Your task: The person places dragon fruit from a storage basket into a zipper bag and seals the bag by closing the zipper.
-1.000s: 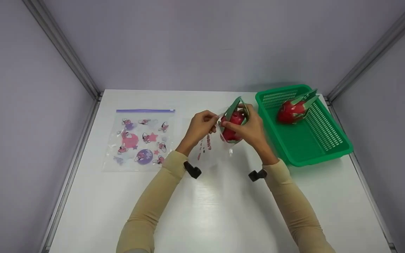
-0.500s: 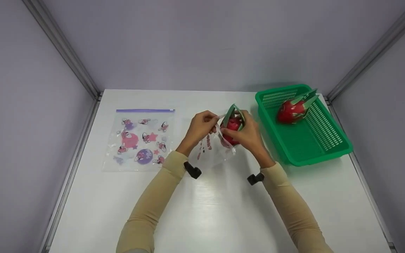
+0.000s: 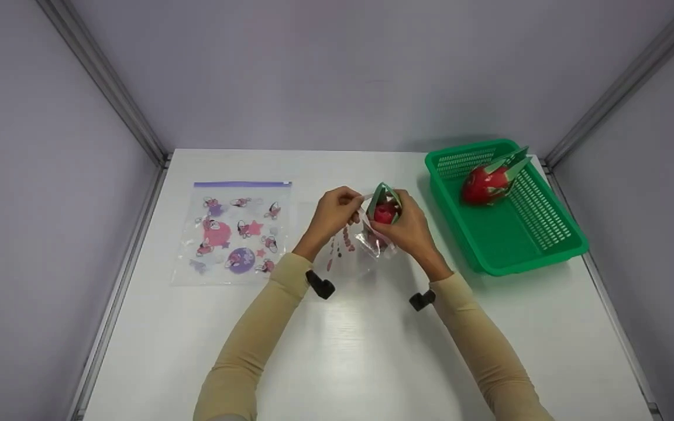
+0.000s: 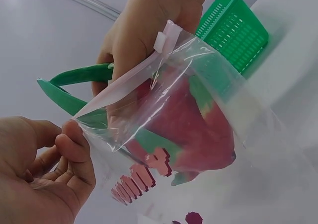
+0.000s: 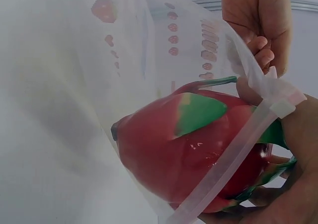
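In the head view my right hand (image 3: 410,225) grips a red dragon fruit (image 3: 384,214) with green leaf tips. Most of the fruit sits inside a clear slider zip bag (image 4: 268,134) printed with small pink and red figures, as the left wrist view shows. Its long leaves stick out past the bag's mouth. Thumb and fingertips of my left hand (image 3: 336,211) pinch one edge of that mouth. Seen from the right wrist, the pink zip strip (image 5: 233,159) crosses the dragon fruit near its leafy end, with the white slider (image 5: 282,108) beside my right hand.
A second dragon fruit (image 3: 485,186) lies in the green basket (image 3: 477,248) on the right. To the left, a flat clear zip bag (image 3: 188,257) with a purple strip and cartoon prints lies on the white table (image 3: 337,351). Walls enclose the back and sides.
My right hand has moved left and toward me, carrying the dragon fruit from the bag's mouth deeper into the bag. The left hand has kept its pinch on the edge, almost unmoved.
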`<state>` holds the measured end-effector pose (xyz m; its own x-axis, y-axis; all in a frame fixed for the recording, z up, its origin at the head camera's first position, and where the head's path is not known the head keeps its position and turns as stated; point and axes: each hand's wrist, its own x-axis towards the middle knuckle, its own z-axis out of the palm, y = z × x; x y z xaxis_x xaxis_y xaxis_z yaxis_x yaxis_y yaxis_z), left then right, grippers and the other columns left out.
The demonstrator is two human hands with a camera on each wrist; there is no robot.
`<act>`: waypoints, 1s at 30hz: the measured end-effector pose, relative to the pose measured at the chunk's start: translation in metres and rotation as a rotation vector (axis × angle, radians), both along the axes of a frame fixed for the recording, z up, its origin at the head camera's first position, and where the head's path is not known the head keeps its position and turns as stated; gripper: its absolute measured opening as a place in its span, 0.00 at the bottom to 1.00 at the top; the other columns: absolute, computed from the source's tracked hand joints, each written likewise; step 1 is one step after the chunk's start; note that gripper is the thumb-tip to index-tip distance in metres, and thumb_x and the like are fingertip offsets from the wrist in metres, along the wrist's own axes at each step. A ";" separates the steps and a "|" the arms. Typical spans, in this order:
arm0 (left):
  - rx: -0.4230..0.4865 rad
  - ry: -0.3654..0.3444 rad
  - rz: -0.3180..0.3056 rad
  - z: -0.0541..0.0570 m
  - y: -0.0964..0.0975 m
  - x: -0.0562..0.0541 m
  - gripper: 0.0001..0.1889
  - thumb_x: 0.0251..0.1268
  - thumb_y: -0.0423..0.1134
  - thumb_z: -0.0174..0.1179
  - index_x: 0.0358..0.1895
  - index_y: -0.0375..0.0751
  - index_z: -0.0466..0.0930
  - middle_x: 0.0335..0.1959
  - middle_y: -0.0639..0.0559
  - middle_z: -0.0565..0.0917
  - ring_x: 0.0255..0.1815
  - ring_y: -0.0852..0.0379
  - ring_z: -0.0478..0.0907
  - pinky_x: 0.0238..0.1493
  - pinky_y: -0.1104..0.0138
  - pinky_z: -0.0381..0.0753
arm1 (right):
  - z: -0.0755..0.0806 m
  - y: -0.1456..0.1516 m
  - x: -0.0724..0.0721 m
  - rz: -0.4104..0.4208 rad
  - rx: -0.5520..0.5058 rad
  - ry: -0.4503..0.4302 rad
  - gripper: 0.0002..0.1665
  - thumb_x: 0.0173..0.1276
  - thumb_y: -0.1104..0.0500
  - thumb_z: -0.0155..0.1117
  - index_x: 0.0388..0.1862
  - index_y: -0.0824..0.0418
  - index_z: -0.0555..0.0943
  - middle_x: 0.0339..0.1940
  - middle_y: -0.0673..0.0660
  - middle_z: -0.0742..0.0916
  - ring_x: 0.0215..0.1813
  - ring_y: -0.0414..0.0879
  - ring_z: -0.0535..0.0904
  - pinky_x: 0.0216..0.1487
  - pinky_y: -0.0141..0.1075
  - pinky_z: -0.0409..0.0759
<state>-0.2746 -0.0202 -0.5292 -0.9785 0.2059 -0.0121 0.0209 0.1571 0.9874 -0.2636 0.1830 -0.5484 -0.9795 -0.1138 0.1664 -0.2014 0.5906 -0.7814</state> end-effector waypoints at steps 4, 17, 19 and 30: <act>-0.016 -0.012 0.003 -0.002 0.000 0.001 0.13 0.82 0.40 0.60 0.54 0.33 0.84 0.37 0.40 0.87 0.27 0.63 0.80 0.30 0.70 0.79 | -0.006 0.001 -0.001 -0.004 0.001 -0.029 0.46 0.60 0.55 0.83 0.70 0.67 0.69 0.65 0.69 0.82 0.67 0.62 0.82 0.68 0.56 0.83; -0.010 -0.024 -0.009 -0.009 0.003 0.003 0.15 0.82 0.39 0.60 0.55 0.28 0.83 0.42 0.32 0.88 0.27 0.63 0.80 0.31 0.70 0.80 | -0.020 0.002 -0.004 0.027 0.016 -0.078 0.44 0.61 0.59 0.81 0.70 0.71 0.70 0.66 0.70 0.82 0.70 0.63 0.80 0.73 0.57 0.79; -0.010 -0.024 -0.016 -0.011 0.003 0.003 0.14 0.82 0.39 0.59 0.55 0.29 0.83 0.43 0.31 0.88 0.28 0.63 0.81 0.32 0.70 0.81 | -0.022 0.003 -0.004 0.034 0.016 -0.093 0.43 0.61 0.60 0.80 0.70 0.71 0.70 0.66 0.71 0.82 0.70 0.64 0.80 0.73 0.57 0.79; -0.005 -0.032 -0.031 -0.016 0.006 0.004 0.12 0.81 0.37 0.59 0.54 0.31 0.84 0.40 0.39 0.89 0.28 0.62 0.83 0.34 0.68 0.86 | -0.029 0.004 -0.005 0.068 0.026 -0.116 0.41 0.64 0.63 0.78 0.71 0.74 0.68 0.67 0.73 0.81 0.70 0.65 0.80 0.72 0.57 0.79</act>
<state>-0.2702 -0.0138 -0.5450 -0.9707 0.2362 -0.0448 -0.0060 0.1622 0.9867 -0.2689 0.1870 -0.5778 -0.9819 -0.1829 0.0486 -0.1505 0.5988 -0.7866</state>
